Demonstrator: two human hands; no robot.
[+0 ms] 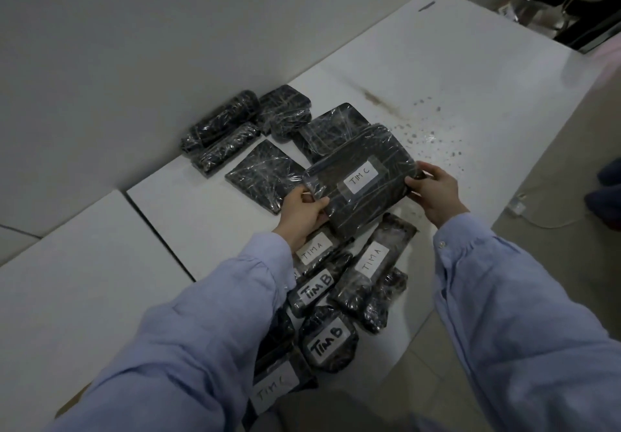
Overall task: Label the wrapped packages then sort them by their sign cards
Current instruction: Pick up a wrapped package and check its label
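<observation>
Near TIM C pkg (272, 388) lies closest in, at the worktop (84, 280) edge. Beyond it, over the TIM A/B pile (373, 263), 2 hands grip the held TIM C pkg (361, 179): left hand (304, 209) on its near-left end, right hand (433, 193) on its far-right end. Long axis runs hand to hand. Its match likely sits straight back, w/ the left hand nearer.

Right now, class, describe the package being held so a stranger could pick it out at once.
On the white table, just beyond the labelled packages, the left hand and right hand grip a flat black wrapped package at opposite ends. It alone is held up, its white label reading TIM C.
</observation>
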